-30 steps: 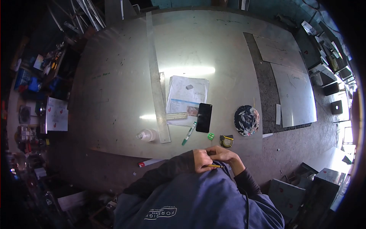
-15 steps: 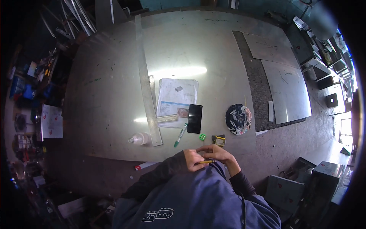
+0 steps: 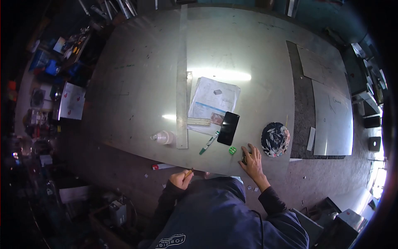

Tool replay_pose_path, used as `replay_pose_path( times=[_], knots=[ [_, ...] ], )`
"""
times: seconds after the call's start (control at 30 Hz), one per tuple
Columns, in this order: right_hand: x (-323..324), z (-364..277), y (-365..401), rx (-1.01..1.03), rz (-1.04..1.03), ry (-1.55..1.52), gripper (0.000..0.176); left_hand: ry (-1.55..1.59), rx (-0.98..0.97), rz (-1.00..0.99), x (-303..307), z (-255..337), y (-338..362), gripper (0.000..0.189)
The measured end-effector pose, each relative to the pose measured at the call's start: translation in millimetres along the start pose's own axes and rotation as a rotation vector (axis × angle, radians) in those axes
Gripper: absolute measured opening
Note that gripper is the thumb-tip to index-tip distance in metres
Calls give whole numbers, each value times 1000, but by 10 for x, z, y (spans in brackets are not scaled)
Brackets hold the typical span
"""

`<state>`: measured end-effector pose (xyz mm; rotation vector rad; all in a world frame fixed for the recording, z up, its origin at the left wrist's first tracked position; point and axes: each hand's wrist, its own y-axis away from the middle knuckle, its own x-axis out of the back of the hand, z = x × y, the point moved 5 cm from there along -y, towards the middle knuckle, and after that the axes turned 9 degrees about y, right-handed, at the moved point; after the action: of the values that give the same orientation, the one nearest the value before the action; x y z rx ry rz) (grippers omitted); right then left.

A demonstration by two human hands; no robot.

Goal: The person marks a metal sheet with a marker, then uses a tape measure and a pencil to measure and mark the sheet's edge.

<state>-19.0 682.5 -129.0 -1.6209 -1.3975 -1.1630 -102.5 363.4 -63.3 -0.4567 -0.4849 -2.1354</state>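
My left hand [image 3: 179, 180] is closed on a yellow pencil [image 3: 189, 172], just off the front edge of the metal sheet [image 3: 137, 95]. My right hand [image 3: 253, 165] reaches over the sheet's front edge, its fingers around a tape measure [image 3: 247, 157] that they mostly cover. Left of those fingers sits a small green sharpener [image 3: 233, 150]. A black phone [image 3: 228, 128] lies partly on printed papers [image 3: 213, 99], with a green-and-white marker [image 3: 208, 143] beside it. To the right of my right hand rests a dark floral cloth cap [image 3: 275, 140].
A long metal straightedge [image 3: 181, 83] runs down the sheet, with a clear bottle [image 3: 163, 137] left of its near end. A folding rule [image 3: 199, 121] lies across the papers. Smaller metal sheets [image 3: 331, 120] lie at the right.
My hands have come apart. The left has moved left with the pencil; the right has gone forward and right onto the tape measure. The view has turned and shifted.
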Motion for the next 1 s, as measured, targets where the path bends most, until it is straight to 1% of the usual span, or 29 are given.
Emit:
replay_pose_path(
  times=[0.07,0.1,0.17,0.2,0.27,0.3,0.33,0.37,0.43,0.47,0.5,0.57,0.6,0.67,0.7,0.77,0.8,0.87,0.9,0.93,0.97,1.0],
  knots=[
    [34,29,-33,-22,38,-53,70,-3,33,103,86,-83,101,15],
    [45,-4,-57,-13,42,-45,70,3,29,113,108,-87,141,15],
    [67,-23,-90,-136,15,-131,64,-13,46,232,197,-109,248,14],
    [89,-94,-100,-131,19,-119,64,-46,138,184,226,-223,333,13],
    [120,-322,-128,-100,58,-307,58,-24,114,204,313,-295,477,14],
    [100,-454,-122,-95,64,-293,58,-13,97,217,365,-327,559,14],
    [47,-640,-118,-26,39,-354,57,-22,133,207,417,-388,660,14],
    [-5,-854,-109,43,13,-413,56,-10,123,212,465,-466,771,14],
    [12,-1414,-108,105,-117,-524,58,-28,108,268,599,-653,1037,14],
    [-87,-1653,-80,136,-156,-537,58,-9,145,248,668,-768,1190,13],
    [-184,-1913,-42,151,-188,-556,58,2,138,248,730,-915,1376,13],
    [-390,-2409,66,232,-187,-524,59,54,58,360,882,-1222,1745,13],
    [-523,-2623,126,240,-188,-506,59,69,52,371,973,-1337,1935,13],
    [-854,-3047,276,197,-400,-579,59,86,138,402,1171,-1577,2335,15],
    [-940,-3265,326,207,-402,-566,59,96,135,414,1287,-1656,2530,15],
    [-1222,-3655,476,84,-722,-644,58,34,332,434,1504,-1863,2877,16],
    [-1402,-3813,533,104,-766,-674,57,44,334,444,1599,-1915,3003,16],
    [-1579,-4119,596,116,-793,-683,59,126,421,584,1853,-2084,3286,16],
    [-1666,-4324,606,126,-819,-702,60,128,434,610,1956,-2174,3391,16],
    [-1751,-4540,598,120,-885,-765,65,134,393,676,2083,-2250,3470,16],
    [-1815,-4738,587,162,-922,-756,65,135,357,752,2224,-2331,3557,17],
    [-1887,-4894,549,132,-956,-748,62,125,389,809,2371,-2431,3633,17]
  ],
)
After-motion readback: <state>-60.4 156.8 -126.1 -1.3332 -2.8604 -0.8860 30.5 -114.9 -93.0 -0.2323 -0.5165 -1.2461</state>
